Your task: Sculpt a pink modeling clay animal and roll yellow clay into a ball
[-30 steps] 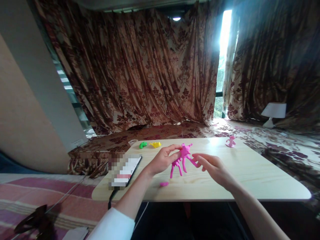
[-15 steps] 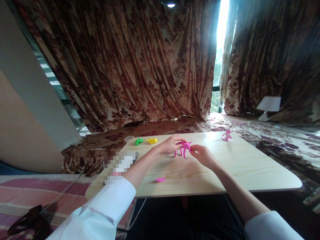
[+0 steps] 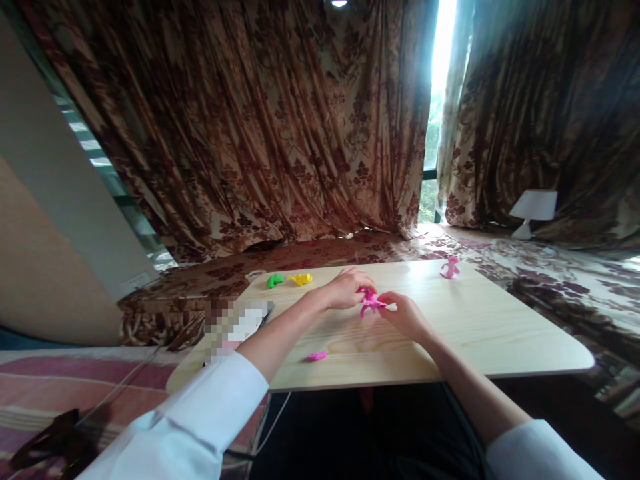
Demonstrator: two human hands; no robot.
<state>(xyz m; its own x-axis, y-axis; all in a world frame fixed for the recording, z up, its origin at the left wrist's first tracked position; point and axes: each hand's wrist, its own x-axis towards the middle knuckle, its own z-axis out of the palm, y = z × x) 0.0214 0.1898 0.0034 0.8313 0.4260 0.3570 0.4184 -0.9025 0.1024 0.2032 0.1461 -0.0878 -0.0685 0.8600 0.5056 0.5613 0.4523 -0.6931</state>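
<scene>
one pink figure [image 3: 371,304], pinched in nearly closed fingers [image 3: 363,279] of left hand [image 3: 347,289] and right hand [image 3: 406,317], pale pink figurine [image 3: 451,267] at two o'clock

Can't make out any readable text here tbh. The phone or tablet [image 3: 249,325] on the tabletop [image 3: 480,327] just shows pixelated blocks onscreen.

Your desk [image 3: 480,320]: pale wood | far left: green piece [image 3: 275,281], yellow piece [image 3: 301,279] | your left: flat device [image 3: 241,329] | near you: magenta piece [image 3: 317,356] | far right: pink figure [image 3: 451,268]
</scene>
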